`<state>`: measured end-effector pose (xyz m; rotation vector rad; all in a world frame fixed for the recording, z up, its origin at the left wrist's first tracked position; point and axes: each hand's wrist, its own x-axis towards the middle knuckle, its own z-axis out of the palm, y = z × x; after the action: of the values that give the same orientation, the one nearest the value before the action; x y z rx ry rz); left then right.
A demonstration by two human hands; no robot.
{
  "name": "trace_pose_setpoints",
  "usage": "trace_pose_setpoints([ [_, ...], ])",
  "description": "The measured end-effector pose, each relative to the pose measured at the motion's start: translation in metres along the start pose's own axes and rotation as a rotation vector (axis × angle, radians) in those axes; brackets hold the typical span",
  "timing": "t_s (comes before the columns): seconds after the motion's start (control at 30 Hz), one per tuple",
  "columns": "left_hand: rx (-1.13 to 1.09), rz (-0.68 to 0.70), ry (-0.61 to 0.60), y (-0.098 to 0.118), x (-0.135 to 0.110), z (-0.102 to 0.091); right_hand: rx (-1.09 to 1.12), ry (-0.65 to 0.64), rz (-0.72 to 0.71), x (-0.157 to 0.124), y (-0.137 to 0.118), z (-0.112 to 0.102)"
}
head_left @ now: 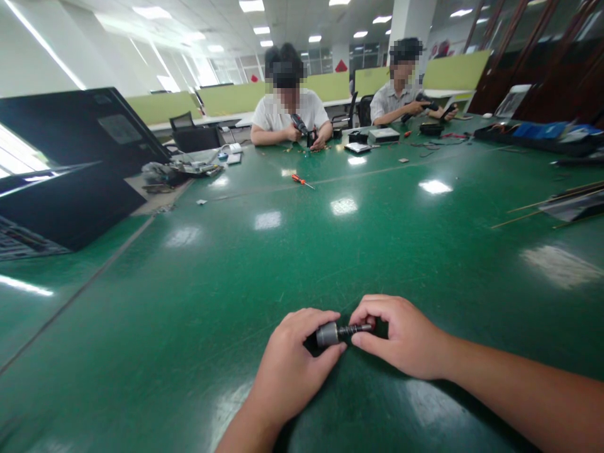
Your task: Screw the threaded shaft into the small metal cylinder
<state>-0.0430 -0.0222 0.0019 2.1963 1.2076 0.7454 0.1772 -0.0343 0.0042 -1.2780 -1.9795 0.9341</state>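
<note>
A small metal motor point(328, 335) with a ribbed, worm-like shaft point(352, 329) lies sideways just over the green table, near its front edge. My left hand point(297, 355) is closed around the grey cylindrical body, thumb below and fingers above. Around the thin shaft curl the fingers and thumb of my right hand point(401, 336), closed on its right-hand end. Part of the body is hidden by my left fingers. Whether the shaft carries a spring or a cut thread is too small to tell.
An orange-handled screwdriver point(298, 180) lies mid-table. Dark computer panels point(70, 207) stand at left beside loose parts. Two people sit across the table, each with a power drill point(299, 124). A black tray point(533, 139) and thin rods point(519, 207) lie at right.
</note>
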Motion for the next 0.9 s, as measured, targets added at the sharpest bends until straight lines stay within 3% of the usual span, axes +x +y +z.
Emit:
trace_pose_setpoints([
  [0.9,0.015,0.021,-0.032,0.0010,0.0019,-0.0007,0.000,0.021,-0.012,0.0005,0.0008,0.0028],
])
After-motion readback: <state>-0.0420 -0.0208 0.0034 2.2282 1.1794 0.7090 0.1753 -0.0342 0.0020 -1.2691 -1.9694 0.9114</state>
